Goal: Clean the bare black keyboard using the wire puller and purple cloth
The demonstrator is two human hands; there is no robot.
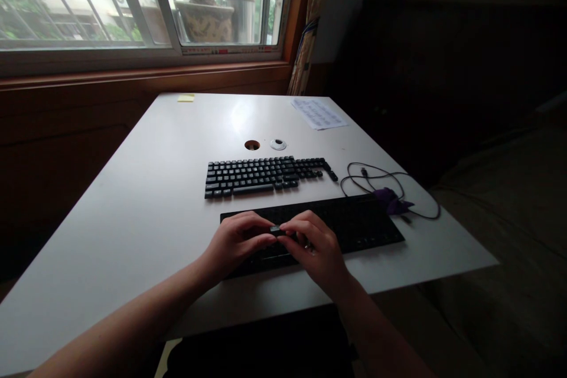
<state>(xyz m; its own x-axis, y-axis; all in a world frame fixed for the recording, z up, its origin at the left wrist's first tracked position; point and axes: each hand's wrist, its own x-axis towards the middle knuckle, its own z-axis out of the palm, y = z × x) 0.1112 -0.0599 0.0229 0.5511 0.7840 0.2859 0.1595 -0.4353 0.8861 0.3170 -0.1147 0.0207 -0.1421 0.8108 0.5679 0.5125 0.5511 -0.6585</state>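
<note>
Between my two hands a small dark keycap is pinched at its sides. My left hand has thumb and forefinger closed on its left side, and my right hand grips it from the right with the fingers curled. Both hands are over a black keyboard base, which lies at a slant near the table's front edge and is partly hidden by them. Behind it, loose black keycaps are laid out in rows in a keyboard pattern, with gaps at the right end.
A black cable with a purple tie lies coiled at the right. Farther back on the white table are a round hole, a white ring cover, printed sheets and a yellow note.
</note>
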